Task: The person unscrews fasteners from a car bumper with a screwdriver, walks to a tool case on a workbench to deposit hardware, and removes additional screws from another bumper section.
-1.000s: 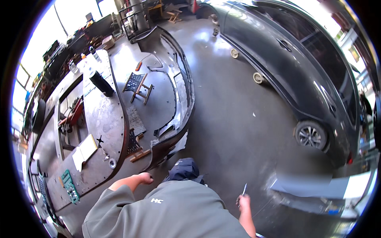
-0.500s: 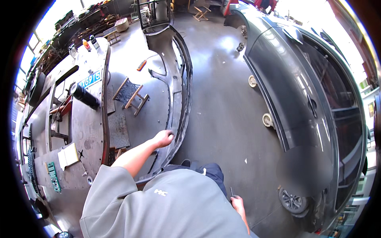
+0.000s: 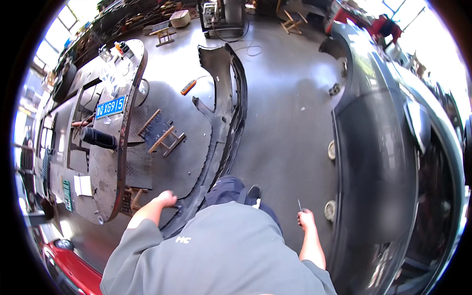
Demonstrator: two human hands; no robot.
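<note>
My left hand hangs beside the near end of a long, curved, dark car bumper lying on the floor. Its fingers are curled together, and anything inside them is hidden. On the other side of my body, my right hand is closed around a slender pointed tool whose thin end sticks up past the fingers; its exact kind is too small to tell. Beyond that hand, to the right, stands a dark grey car, apart from the tool.
A metal table at left bears a blue plate, a black cylinder and a notebook. A folding stool and an orange handheld item lie between table and bumper. A red car shows lower left.
The view has shifted, with the grey car now farther right. My left hand has moved left, off from over the bumper. My right hand with the tool reaches farther forward and outward.
</note>
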